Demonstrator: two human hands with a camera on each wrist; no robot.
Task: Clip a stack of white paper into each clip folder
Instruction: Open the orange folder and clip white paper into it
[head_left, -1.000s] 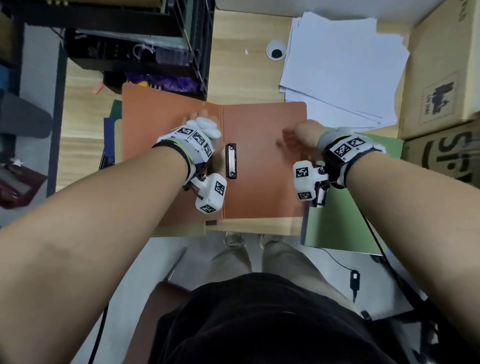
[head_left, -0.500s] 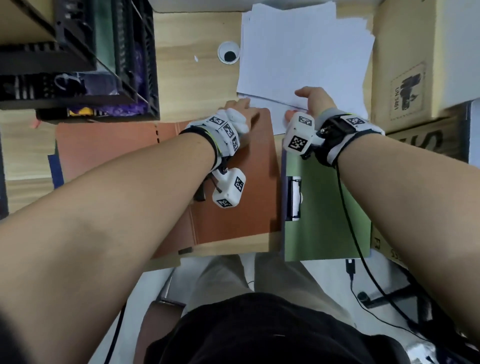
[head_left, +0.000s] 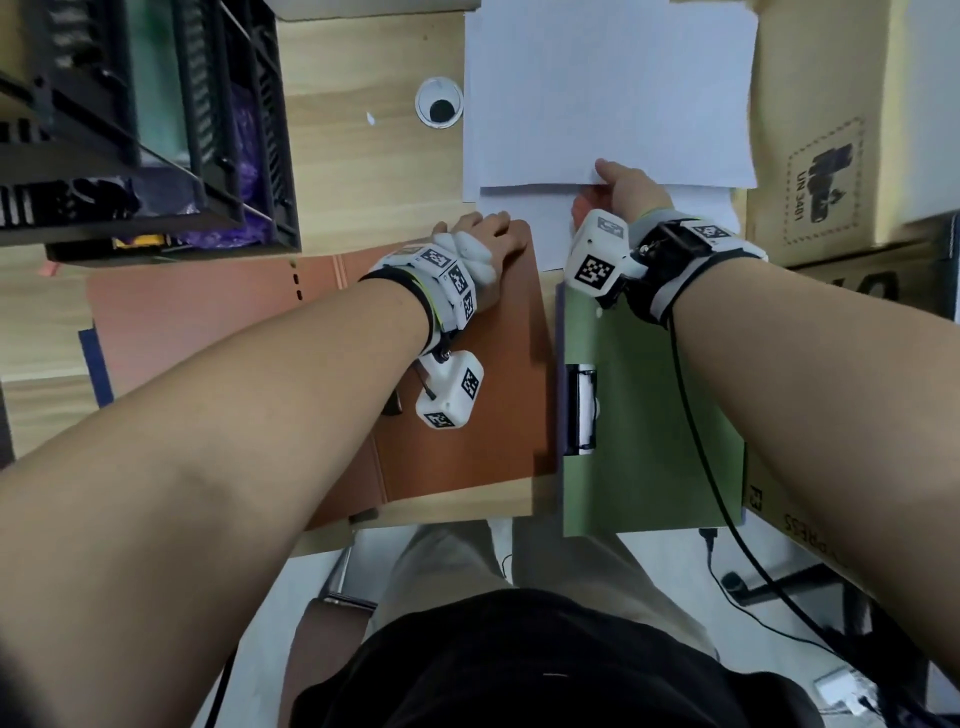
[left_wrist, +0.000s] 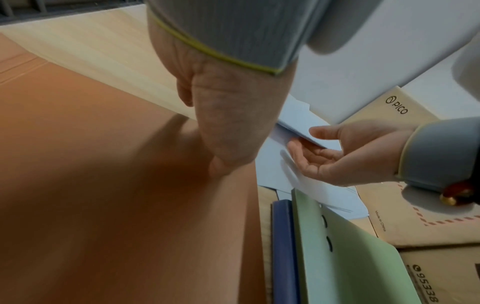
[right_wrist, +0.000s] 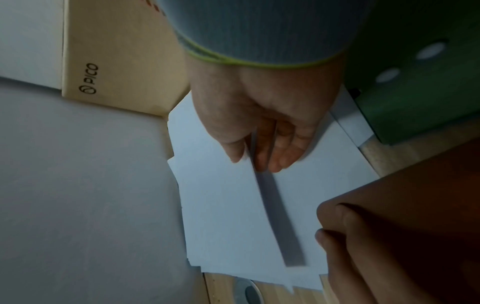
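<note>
Toward the far edge of the tabletop (head_left: 358, 171), the paper stack (head_left: 608, 93) is pinched by the right hand (head_left: 626, 189) (left hand (head_left: 480, 236) flat on the orange folder (head_left: 467, 415)), so too few sheets could be lifted, or fanned.

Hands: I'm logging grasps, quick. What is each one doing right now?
Left hand: open, fingers flat on the orange folder.
Right hand: pinching the near edge of some sheets off the white paper pile.

An office or storeroom work desk: a wooden desktop (head_left: 358, 171) with a cable hole (head_left: 439, 108) beyond the fingers, loose white paper (head_left: 608, 88), clip folders (head_left: 649, 415), black crates (head_left: 156, 124) and stacked shipping cartons (head_left: 852, 130) alongside.
</note>
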